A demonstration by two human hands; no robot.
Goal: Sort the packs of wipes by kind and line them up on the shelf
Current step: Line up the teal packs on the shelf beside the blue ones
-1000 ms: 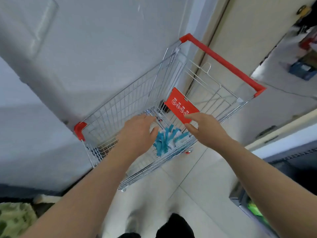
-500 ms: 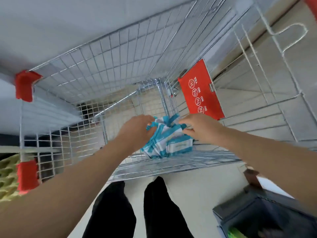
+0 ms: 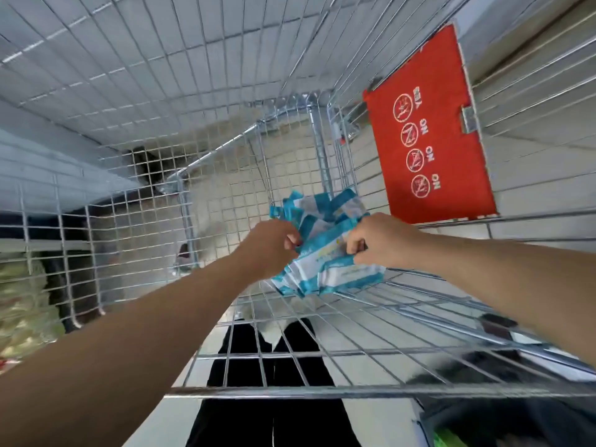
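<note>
A second ago both hands were just reaching into the cart (image 3: 161, 91). Now the left hand (image 3: 274, 246) and right hand (image 3: 380, 243) each have a grip clenched on the blue-and-white packs of wipes (image 3: 335, 275), bunched low in the cart's near corner. Looks like gathering's begun, nothing sorted yet. Both arms are stretched down, knuckles facing each other.

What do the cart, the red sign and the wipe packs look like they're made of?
Cart: shiny silver wire grid, probably plated steel. Red sign: flat, matte panel, likely rigid plastic. Wipe packs: soft plastic film, it seems, glossy and creased where gripped.
</note>
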